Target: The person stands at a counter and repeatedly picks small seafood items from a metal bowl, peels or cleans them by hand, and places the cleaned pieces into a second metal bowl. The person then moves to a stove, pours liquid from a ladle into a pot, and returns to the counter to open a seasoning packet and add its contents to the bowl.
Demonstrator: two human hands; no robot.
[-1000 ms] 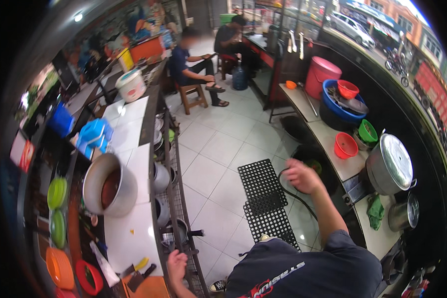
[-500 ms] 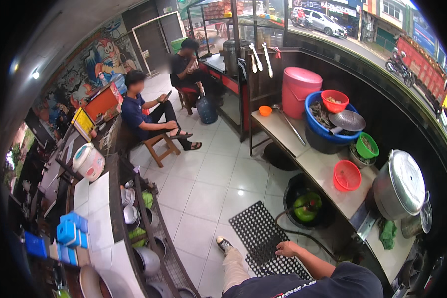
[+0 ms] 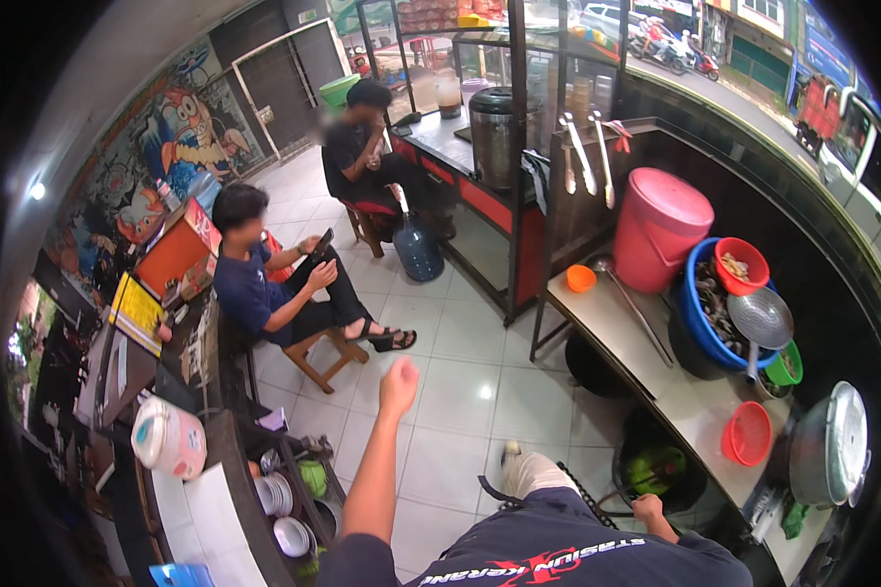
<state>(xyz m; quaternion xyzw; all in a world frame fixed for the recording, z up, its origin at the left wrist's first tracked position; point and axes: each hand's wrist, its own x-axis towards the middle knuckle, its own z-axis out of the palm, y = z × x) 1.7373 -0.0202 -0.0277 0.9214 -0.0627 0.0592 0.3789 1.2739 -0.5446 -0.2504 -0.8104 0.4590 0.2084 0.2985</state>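
My left hand point(image 3: 398, 388) is raised in front of me over the tiled floor, its fingers curled in with no object visible in them. Low on my right side hangs my right hand point(image 3: 648, 506), also closed, with nothing seen in it. It is nearest to a black tub point(image 3: 700, 486) on the floor that holds a green gas cylinder point(image 3: 659, 468). Below my body, part of a black perforated mat point(image 3: 585, 486) shows beside my trouser leg point(image 3: 538, 474). Neither hand touches the table point(image 3: 677, 406) on the right.
On that table stand a pink bucket point(image 3: 661, 235), a blue tub point(image 3: 695, 328) of shellfish-like pieces, a skimmer point(image 3: 760, 320), a red basket point(image 3: 747, 433) and a large pot point(image 3: 820, 445). Two people sit ahead near a water jug point(image 3: 419, 249). Left is a shelf of bowls point(image 3: 292, 536).
My left hand has come up into view. My right hand has shifted right, away from over the mat. The view has moved forward; the seated person's free hand has risen toward the phone.
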